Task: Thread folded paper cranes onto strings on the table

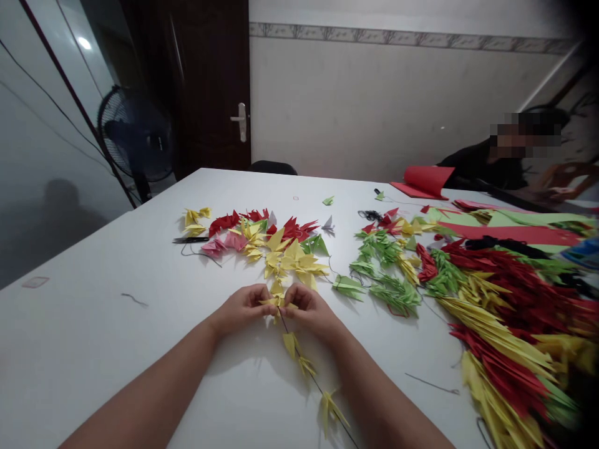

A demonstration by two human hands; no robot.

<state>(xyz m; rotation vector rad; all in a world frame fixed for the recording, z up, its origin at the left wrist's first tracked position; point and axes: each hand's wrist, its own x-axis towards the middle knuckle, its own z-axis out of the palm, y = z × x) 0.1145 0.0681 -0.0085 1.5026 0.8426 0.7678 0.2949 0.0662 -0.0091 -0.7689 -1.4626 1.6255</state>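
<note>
Both of my hands meet over the white table (140, 349), pinching one yellow folded-paper crane on a dark string. My left hand (246, 308) grips its left side between thumb and fingers, and my right hand (306, 308) grips its right side. Below them, the string (321, 388) runs toward me with several more yellow paper cranes (330, 411) spaced along it. Just beyond my fingers lies a cluster of yellow cranes (297, 259), with red cranes (292, 229) and pink cranes (227, 243) behind. My fingers partly cover the held crane.
Green cranes (395, 293) lie to the right, beside a large heap of red and yellow cranes (524, 312). Black scissors (191, 239) rest at left. Red paper (428, 181) stands near another person (486, 165) at the far right. A fan (138, 134) is behind the table.
</note>
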